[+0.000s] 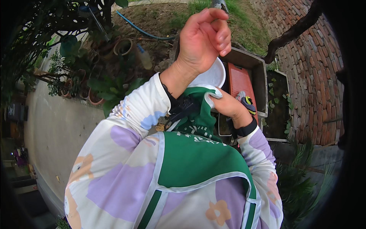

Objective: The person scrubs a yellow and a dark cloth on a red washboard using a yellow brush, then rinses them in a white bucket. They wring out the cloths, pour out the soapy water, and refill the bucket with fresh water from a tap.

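Note:
My left hand (204, 40) is raised at the top centre, palm partly showing, its fingers loosely curled and nothing seen in them. Behind its fingertips is the end of a metal pipe (219, 5). My right hand (228, 104), lower and to the right, grips the white-edged hem of a green apron (200, 160), which bears white writing. The lifted cloth bunches between both forearms. A white basin (210, 75) lies partly hidden behind my left wrist. Beside it, an orange-red washboard (240, 78) leans in a concrete sink (261, 86), with crumpled gloves (247, 103) on it.
Right of the sink is a planting trough (275, 106) with small leafy plants, then a brick surface (311, 86) and a dark trunk (294, 33). At left are clay pots (123, 46), shrubs and a concrete path (63, 134). A blue hose (140, 30) crosses the soil.

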`<action>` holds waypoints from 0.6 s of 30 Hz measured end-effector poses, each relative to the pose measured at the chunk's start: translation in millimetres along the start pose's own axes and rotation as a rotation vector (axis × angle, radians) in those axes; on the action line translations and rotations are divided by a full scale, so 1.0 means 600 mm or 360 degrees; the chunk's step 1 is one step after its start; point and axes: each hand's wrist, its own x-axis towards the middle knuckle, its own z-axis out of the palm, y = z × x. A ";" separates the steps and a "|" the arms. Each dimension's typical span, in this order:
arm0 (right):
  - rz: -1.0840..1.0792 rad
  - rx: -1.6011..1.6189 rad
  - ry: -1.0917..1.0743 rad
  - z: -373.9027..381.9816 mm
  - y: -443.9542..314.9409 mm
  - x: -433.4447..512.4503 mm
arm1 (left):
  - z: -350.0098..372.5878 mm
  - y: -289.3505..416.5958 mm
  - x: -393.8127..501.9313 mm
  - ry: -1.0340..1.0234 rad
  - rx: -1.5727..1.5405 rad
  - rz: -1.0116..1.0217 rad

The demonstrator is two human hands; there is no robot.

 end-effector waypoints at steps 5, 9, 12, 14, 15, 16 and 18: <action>-0.0037 0.0071 -0.0105 0.012 -0.008 -0.009 | 0.021 -0.001 -0.005 -0.0220 0.0393 -0.0015; -0.0018 -0.0079 -0.0118 0.029 -0.025 0.001 | 0.038 -0.009 -0.012 -0.0314 0.0816 0.0018; -0.0001 -0.0095 -0.0003 0.043 -0.027 -0.001 | 0.045 -0.013 -0.016 -0.0344 0.1012 0.0059; 0.0086 -0.0125 0.0105 0.047 -0.026 0.000 | 0.048 -0.016 -0.017 -0.0361 0.1092 0.0067; 0.0076 -0.0164 0.0064 0.047 -0.024 0.001 | 0.049 -0.017 -0.017 -0.0377 0.1132 0.0070; 0.0064 -0.0204 0.0022 0.047 -0.023 0.002 | 0.050 -0.018 -0.018 -0.0400 0.1138 0.0064; -0.0014 -0.0375 0.0045 0.045 -0.023 0.004 | 0.052 -0.024 -0.018 -0.0486 0.1320 0.0118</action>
